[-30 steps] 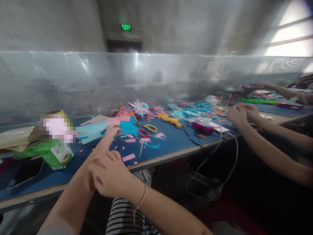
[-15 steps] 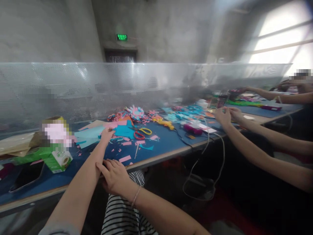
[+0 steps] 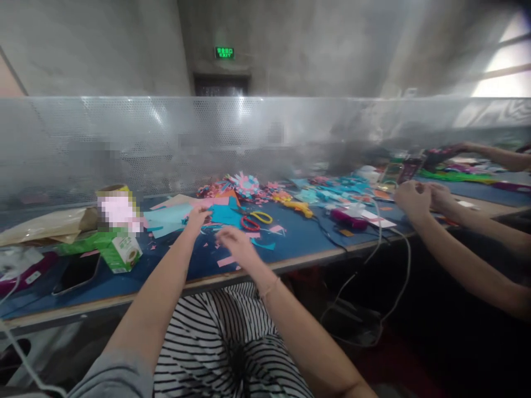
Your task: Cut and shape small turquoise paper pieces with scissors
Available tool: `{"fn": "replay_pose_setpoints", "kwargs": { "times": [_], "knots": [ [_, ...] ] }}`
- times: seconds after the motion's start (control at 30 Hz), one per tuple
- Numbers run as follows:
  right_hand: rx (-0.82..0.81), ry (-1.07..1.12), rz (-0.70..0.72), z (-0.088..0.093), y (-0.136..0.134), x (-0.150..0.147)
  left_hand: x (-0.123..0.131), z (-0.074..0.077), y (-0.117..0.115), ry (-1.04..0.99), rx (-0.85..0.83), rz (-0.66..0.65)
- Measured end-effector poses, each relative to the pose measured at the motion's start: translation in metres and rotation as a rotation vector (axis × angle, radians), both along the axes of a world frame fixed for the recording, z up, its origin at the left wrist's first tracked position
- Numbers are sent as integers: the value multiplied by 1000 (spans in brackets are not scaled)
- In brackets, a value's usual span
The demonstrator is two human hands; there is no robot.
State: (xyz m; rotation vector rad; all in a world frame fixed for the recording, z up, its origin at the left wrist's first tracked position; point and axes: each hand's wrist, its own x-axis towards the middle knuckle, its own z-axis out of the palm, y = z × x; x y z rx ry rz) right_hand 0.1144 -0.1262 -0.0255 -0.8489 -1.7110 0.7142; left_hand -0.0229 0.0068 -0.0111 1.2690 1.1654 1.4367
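My left hand is at the light blue paper, beside the darker blue paper. Its fingers are bent together, and what they hold, if anything, is too small to name. To its right, my right hand hovers over the blue table, slightly blurred, its fingers loosely curled and too smeared to read. Scissors with red and yellow handles lie just beyond it. Pink paper strips and small scraps are scattered around. A pink and blue paper flower sits at the back.
A yellow glue gun and a purple tissue pack lie to the right. Another person's hands are beyond them. On the left are a green box, a phone and a plastic bag. A perforated screen stands behind.
My right hand has left my left forearm and moved up and right over the table. My left hand stays near the blue papers. The camera view has turned, showing more of the left side.
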Motion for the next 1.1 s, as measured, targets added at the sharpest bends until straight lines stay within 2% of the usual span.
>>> {"fn": "replay_pose_setpoints", "kwargs": {
  "times": [0.07,0.13,0.2,0.3,0.37,0.53,0.7,0.87,0.97,1.1],
  "knots": [
    [-57,69,-102,14,31,18,2,-1,1,-47,-42,-19],
    [-58,-15,-161,25,61,29,2,-2,1,-96,-81,-29],
    [-36,-143,-148,30,89,30,3,-2,1,-138,-58,-60],
    [-33,-196,-155,27,121,21,4,-2,-1,-182,-52,-109],
    [-26,-135,-126,20,135,14,5,-1,-3,-193,-39,-133],
    [-161,46,45,2,143,6,8,-1,-4,-196,-29,-123],
    [-186,97,43,-2,140,9,9,-2,-4,-165,-28,-160],
    [-121,51,-21,-3,139,12,10,-1,-6,-145,-68,-188],
    [-70,14,-48,-3,139,15,12,0,-5,-211,-112,-197],
    [107,-50,-77,-2,139,19,13,1,-6,-250,-138,-201]
  ]
}}
